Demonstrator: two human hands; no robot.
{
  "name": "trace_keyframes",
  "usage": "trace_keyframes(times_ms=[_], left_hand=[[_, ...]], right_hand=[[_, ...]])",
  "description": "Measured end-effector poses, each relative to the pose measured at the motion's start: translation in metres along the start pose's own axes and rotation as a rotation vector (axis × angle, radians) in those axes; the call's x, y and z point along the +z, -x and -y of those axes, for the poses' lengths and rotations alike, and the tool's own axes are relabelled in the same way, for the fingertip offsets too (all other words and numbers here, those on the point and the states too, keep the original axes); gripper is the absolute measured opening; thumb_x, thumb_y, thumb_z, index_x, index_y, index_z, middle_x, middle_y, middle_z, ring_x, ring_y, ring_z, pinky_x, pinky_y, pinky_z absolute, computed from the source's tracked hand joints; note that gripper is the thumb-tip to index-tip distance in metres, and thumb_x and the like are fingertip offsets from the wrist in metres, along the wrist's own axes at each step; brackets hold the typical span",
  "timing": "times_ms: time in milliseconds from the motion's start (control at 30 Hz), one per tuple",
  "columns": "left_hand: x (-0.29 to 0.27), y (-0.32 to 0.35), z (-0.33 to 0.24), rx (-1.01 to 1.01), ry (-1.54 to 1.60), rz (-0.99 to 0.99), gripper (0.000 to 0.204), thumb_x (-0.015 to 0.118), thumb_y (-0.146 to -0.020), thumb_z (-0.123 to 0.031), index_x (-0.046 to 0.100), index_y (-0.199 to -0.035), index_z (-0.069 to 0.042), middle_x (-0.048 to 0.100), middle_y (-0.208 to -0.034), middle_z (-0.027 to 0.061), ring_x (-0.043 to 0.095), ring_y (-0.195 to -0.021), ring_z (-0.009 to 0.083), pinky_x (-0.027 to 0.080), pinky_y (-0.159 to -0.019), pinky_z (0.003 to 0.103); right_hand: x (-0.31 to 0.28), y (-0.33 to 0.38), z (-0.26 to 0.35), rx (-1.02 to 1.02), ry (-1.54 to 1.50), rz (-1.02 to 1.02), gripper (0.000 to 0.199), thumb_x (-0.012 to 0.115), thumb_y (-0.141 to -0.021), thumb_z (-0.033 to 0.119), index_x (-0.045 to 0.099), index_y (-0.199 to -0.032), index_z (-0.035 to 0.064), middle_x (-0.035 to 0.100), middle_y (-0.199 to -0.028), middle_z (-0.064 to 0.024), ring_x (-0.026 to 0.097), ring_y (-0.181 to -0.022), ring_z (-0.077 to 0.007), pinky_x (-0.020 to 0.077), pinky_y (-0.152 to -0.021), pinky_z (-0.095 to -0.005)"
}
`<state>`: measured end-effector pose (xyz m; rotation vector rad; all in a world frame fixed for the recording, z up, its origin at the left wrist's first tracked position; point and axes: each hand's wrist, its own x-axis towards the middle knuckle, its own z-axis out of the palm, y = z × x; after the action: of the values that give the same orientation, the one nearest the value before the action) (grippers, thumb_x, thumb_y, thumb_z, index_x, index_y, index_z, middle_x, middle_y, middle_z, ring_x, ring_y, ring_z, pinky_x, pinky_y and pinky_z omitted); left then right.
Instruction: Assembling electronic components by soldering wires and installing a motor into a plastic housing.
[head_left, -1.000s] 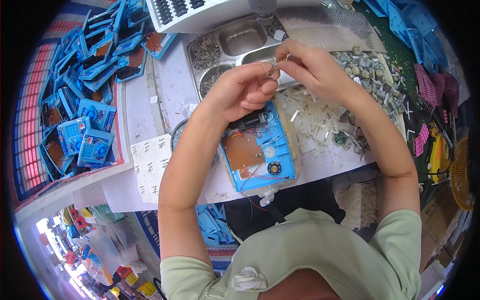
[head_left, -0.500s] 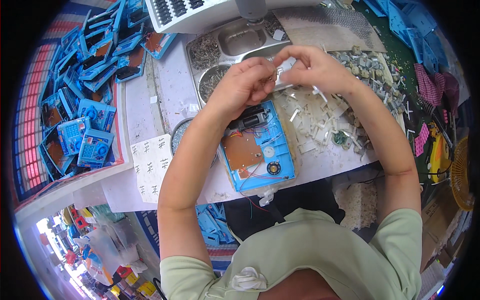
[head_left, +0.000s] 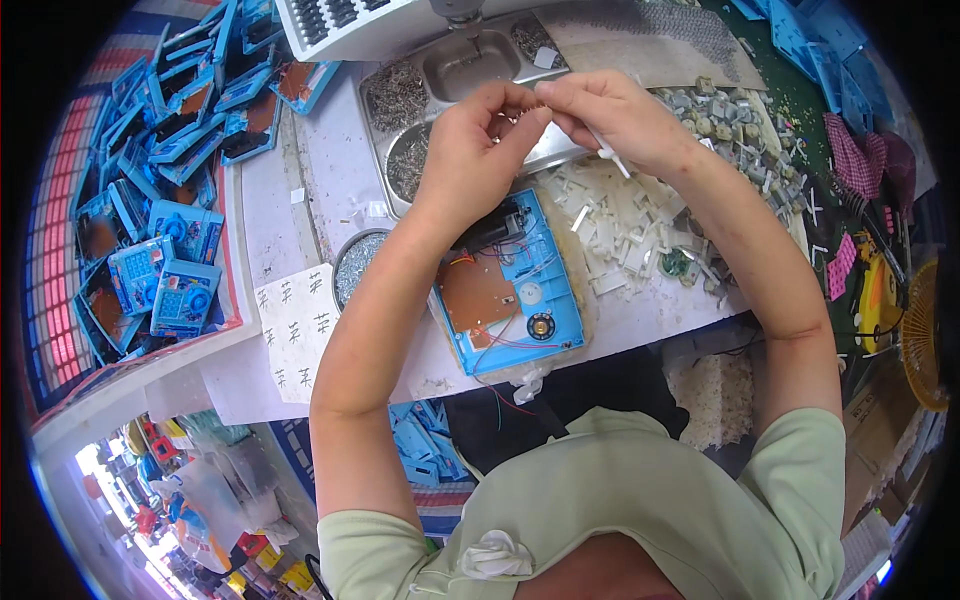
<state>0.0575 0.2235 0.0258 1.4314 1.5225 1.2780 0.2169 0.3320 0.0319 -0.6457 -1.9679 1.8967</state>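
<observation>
Both my hands meet above the near edge of a metal tray [head_left: 376,140], their fingertips touching. My left hand [head_left: 478,145] is closed in a pinch on something small that the fingers hide. Between the fingers of my right hand [head_left: 625,118] is a small white plastic piece [head_left: 612,157], with a thin stem sticking out below. Under my left wrist lies an opened blue plastic toy casing [head_left: 553,290]. Inside it are a brown board [head_left: 478,292], a round speaker [head_left: 541,326], a black motor-like part and loose red wires.
White plastic parts [head_left: 610,235] lie heaped right of the casing, with grey block-like parts [head_left: 735,135] beyond. A round bowl of small metal bits [head_left: 360,262] stands by my left forearm. Blue casings [head_left: 190,140] fill a bin at left. A white machine [head_left: 370,25] stands at the back.
My hands stay together while their grip shifts, and the right hand's white piece now points downward to the right. The whole view has slid slightly, moving the bench up and left.
</observation>
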Motion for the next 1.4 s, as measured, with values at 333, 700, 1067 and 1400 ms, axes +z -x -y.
trace_keyframes(times_ms=[333,700,1067,1400], left_hand=[[-0.023,-0.003,-0.009,-0.439,0.944,0.363,0.015,0.059,-0.097,-0.017,0.061,-0.096,-0.002,0.06,-0.083,0.0052,0.046,-0.055,0.007,0.034,-0.043,0.018],[-0.024,-0.004,-0.011,-0.539,0.716,0.416,0.015,0.062,-0.096,-0.015,0.063,-0.096,0.0,0.055,-0.072,-0.0001,0.043,-0.052,0.0032,0.03,-0.043,0.018],[0.001,-0.003,-0.004,-0.2,0.264,0.082,0.014,0.067,-0.091,-0.01,0.062,-0.098,0.001,0.063,-0.077,0.0031,0.052,-0.056,0.0058,0.038,-0.047,0.02],[-0.028,-0.008,0.001,-0.588,0.866,0.282,0.016,0.063,-0.094,-0.017,0.06,-0.098,-0.001,0.064,-0.081,0.0055,0.056,-0.06,0.0081,0.044,-0.048,0.019]], right_hand=[[0.003,0.005,0.004,-0.433,0.196,-0.111,0.031,0.053,-0.101,0.029,0.062,-0.084,0.005,0.046,-0.066,0.0054,0.043,-0.061,-0.0054,0.0356,-0.056,-0.0247],[-0.005,0.001,0.003,-0.168,0.286,0.053,0.037,0.054,-0.099,0.035,0.064,-0.086,0.0017,0.051,-0.065,0.0043,0.047,-0.059,-0.0094,0.0393,-0.056,-0.0285],[-0.007,-0.005,-0.009,0.148,0.078,0.064,0.047,0.054,-0.098,0.042,0.063,-0.072,0.0026,0.051,-0.064,0.0041,0.048,-0.062,-0.0086,0.0393,-0.058,-0.027],[-0.009,0.002,-0.006,-0.404,0.518,-0.109,0.024,0.057,-0.096,0.029,0.061,-0.102,0.007,0.053,-0.062,-0.0037,0.051,-0.059,-0.0184,0.0411,-0.058,-0.0331]])
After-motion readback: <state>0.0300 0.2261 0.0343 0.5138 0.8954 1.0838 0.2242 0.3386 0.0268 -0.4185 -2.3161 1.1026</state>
